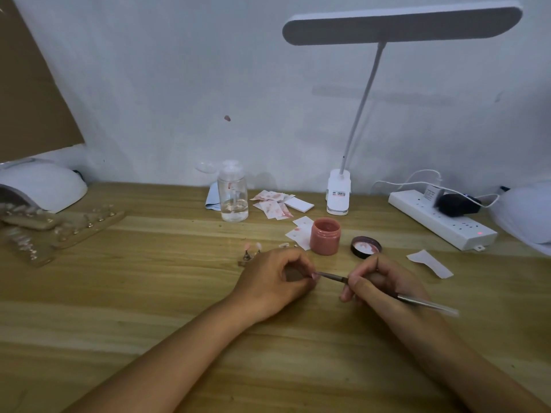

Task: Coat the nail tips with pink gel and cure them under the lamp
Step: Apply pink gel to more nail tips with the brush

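My left hand (275, 278) pinches a small nail tip (314, 275) between curled fingers above the wooden table. My right hand (378, 283) grips a thin metal-handled brush (334, 277) like a pen, its tip touching the nail tip. Just beyond the hands stands an open jar of pink gel (325, 236), with its dark lid (365, 246) lying upside down to its right. A small stand with pink nail tips (250, 251) sits behind my left hand, partly hidden. A white curing lamp (41, 186) sits at the far left.
Strips holding several nail tips (59, 228) lie at the left. A clear pump bottle (232, 195), stained paper wipes (274, 204), a white desk lamp (338, 193), a power strip (441, 219) and a paper scrap (429, 263) line the back and right. Another white dome (527, 213) sits far right.
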Tool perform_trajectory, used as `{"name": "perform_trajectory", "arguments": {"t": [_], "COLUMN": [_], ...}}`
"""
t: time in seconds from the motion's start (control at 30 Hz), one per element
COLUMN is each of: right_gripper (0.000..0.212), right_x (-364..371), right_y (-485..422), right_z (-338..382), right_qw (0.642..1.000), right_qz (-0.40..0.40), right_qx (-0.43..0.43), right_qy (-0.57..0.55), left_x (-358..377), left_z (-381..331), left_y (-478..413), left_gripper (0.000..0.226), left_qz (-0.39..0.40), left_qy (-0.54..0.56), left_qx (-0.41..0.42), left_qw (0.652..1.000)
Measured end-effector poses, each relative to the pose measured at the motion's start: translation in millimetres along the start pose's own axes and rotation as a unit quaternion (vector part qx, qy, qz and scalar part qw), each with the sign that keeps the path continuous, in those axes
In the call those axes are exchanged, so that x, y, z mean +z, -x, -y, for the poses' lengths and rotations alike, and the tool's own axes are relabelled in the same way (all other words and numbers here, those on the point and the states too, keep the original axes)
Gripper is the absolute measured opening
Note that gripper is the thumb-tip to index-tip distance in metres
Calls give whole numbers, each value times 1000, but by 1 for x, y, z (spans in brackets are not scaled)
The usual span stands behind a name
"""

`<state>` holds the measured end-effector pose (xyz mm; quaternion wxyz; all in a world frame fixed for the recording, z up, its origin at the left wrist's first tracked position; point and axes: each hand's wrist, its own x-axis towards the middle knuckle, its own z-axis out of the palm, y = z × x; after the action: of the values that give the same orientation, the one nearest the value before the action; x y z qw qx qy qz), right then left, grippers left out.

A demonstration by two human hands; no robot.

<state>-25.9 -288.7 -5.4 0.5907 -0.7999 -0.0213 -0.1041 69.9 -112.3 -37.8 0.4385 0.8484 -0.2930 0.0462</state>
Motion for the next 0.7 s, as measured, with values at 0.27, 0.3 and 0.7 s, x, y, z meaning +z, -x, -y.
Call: {"name": "perform_trajectory", "arguments": {"t": [0.27, 0.3, 0.7], "right_gripper": [7, 6, 2], "right_x": [0, 0, 0], "right_y": [-1, -1, 0], "right_z": [-2, -3, -2], "right_qw": [1000, 1000, 999], "right_qz": [12, 13, 22], "right_qx": [-11, -11, -17], "right_qy": [-12, -13, -27], "left_x": [0, 0, -1], "left_z": [0, 0, 0], "left_y": [0, 0, 1], "left_gripper": [23, 21, 21], "left_qz": [2, 3, 16], "left_qy": [2, 1, -1], "left_qx": [2, 1, -6], "left_qw": [1000, 1000, 1000]}}
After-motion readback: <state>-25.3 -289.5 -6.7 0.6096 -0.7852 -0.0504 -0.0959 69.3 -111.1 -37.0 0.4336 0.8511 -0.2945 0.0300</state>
